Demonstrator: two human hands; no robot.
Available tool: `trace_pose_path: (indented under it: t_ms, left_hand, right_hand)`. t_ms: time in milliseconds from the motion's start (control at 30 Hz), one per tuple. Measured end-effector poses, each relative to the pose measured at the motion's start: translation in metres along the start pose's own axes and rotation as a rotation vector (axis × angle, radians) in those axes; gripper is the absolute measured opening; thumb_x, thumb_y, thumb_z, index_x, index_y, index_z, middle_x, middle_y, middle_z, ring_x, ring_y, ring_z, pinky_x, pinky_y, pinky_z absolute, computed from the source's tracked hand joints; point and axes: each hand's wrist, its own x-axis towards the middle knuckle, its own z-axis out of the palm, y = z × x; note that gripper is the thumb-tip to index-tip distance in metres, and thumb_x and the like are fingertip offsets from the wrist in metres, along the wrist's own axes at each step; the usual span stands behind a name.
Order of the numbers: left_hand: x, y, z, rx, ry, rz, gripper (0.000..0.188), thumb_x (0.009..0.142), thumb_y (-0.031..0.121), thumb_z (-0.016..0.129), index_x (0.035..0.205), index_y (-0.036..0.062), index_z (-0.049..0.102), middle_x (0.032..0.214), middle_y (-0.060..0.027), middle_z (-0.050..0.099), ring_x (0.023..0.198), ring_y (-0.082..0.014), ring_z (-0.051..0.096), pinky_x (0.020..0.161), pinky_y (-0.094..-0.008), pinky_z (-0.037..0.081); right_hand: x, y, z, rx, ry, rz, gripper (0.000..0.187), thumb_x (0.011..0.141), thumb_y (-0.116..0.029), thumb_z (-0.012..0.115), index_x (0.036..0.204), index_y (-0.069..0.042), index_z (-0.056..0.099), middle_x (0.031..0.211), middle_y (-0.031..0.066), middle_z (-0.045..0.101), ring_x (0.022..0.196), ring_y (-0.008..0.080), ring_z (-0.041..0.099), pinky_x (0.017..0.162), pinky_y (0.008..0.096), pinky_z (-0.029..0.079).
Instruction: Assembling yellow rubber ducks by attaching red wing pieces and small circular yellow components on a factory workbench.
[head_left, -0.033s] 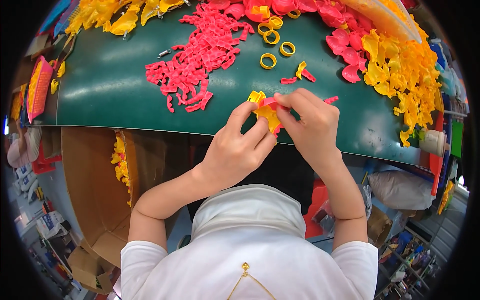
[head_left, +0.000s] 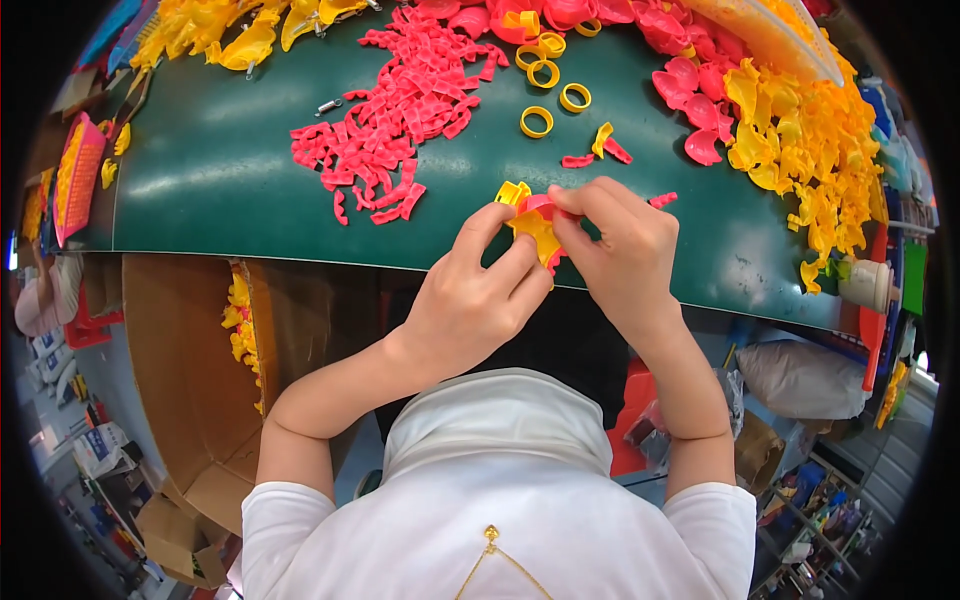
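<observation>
Over the near edge of the green table, both hands meet on a small yellow-and-pink plastic part. My left hand pinches its left side between thumb and fingers. With closed fingertips, my right hand grips the pink edge at its upper right. A yellow ring-like piece shows just beyond the left fingertips; whether it is joined to the part, I cannot tell. Past the hands lie a yellow strip and a short pink strip. Fingers hide much of the held part.
Small pink pieces are heaped left of centre on the green table. Several yellow rings lie beyond my hands. Yellow shells pile up at the right, beside pink cups. A cardboard box stands below the table's left edge.
</observation>
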Motion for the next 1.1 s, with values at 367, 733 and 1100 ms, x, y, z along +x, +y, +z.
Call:
trace_pose_path:
  t_ms: [367, 733, 1100]
  left_hand:
    - [0.010, -0.001, 0.002, -0.027, 0.021, 0.052, 0.012, 0.066, 0.004, 0.069, 0.077, 0.0049, 0.063, 0.087, -0.0078, 0.059, 0.101, -0.0325, 0.058, 0.080, -0.0336, 0.054]
    - [0.005, 0.006, -0.012, -1.908, -0.322, -0.912, 0.085, 0.092, 0.071, 0.025, 0.140, 0.0016, 0.037, 0.127, -0.0141, 0.055, 0.105, -0.0237, 0.059, 0.079, -0.0327, 0.050]
    - [0.015, 0.022, 0.008, -2.329, -0.340, -0.900, 0.057, 0.091, 0.030, 0.063, 0.133, -0.0009, 0.039, 0.127, -0.0236, 0.051, 0.102, -0.0372, 0.063, 0.081, -0.0405, 0.057]
  right_hand:
    - [0.006, 0.010, -0.031, 0.236, -0.267, 0.137, 0.016, 0.080, -0.004, 0.070, 0.094, 0.002, 0.068, 0.082, 0.0145, 0.067, 0.070, 0.0270, 0.066, 0.062, 0.0326, 0.051]
    - [-0.030, 0.011, -0.057, 0.320, -0.089, -0.226, 0.020, 0.079, -0.007, 0.071, 0.099, -0.006, 0.071, 0.100, 0.0071, 0.070, 0.093, 0.0257, 0.067, 0.074, 0.0328, 0.056]
    - [-0.045, 0.164, -0.139, -0.722, 0.111, 0.098, 0.022, 0.081, -0.001, 0.065, 0.103, -0.005, 0.069, 0.102, 0.0134, 0.069, 0.113, 0.0325, 0.058, 0.091, 0.0389, 0.047]
